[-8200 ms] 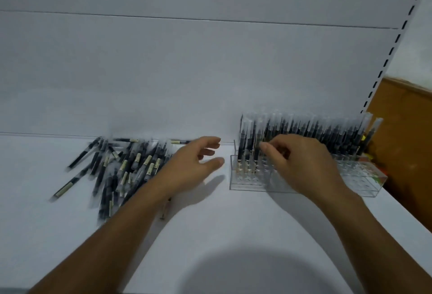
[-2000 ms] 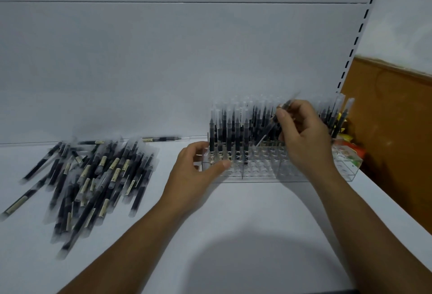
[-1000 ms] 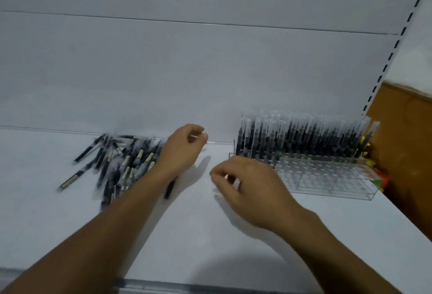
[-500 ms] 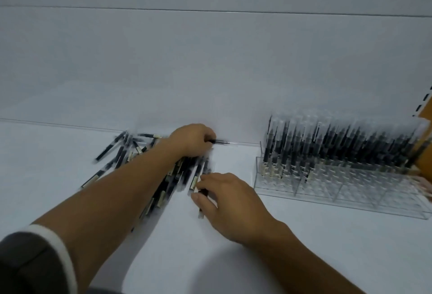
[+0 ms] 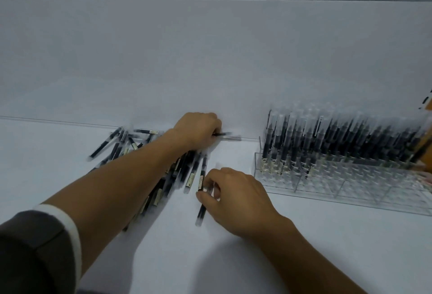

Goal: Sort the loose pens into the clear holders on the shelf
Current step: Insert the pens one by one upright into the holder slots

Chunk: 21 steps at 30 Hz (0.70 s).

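On white shelf (image 5: 304,258), left hand (image 5: 198,131) clenches slim pen (image 5: 225,134); right hand (image 5: 236,196) pinches another (image 5: 201,212).

Two hands (image 5: 198,130), one clear holder (image 5: 350,188), dozens of loose pens (image 5: 163,184), too many and too blurred to count

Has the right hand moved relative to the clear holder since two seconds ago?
Yes. The right hand has left the clear holder and gone left to the loose pens, now pinching one.

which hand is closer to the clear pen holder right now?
Right. The right hand is just left of the clear holder front corner, pinching a pen. The left hand is farther left at the back wall, gripping another pen.
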Each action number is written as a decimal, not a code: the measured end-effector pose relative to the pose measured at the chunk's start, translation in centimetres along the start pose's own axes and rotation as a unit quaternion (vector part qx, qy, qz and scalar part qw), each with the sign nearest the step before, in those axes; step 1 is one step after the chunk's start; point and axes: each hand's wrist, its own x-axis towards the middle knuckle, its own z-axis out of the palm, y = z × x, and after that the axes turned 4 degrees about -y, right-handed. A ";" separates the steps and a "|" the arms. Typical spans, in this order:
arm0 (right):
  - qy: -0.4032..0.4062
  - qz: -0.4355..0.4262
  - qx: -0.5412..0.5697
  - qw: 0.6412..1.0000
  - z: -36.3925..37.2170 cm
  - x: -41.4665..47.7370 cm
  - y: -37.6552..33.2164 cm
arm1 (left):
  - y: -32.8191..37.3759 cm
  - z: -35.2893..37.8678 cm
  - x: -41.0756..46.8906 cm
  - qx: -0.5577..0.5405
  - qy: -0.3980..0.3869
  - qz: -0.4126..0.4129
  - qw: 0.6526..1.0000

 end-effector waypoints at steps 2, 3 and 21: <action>-0.003 0.009 -0.003 1.000 0.0 -0.2 0.2 | 0.3 -1.0 -0.1 -0.085 0.061 -0.024 0.994; -0.002 0.011 0.000 1.000 0.0 -0.2 0.3 | 0.4 -1.6 -0.4 -0.150 0.094 -0.043 0.983; -0.026 0.101 0.129 0.986 -0.8 -0.1 0.8 | 2.6 -1.9 -7.1 -0.062 -0.145 -0.173 0.972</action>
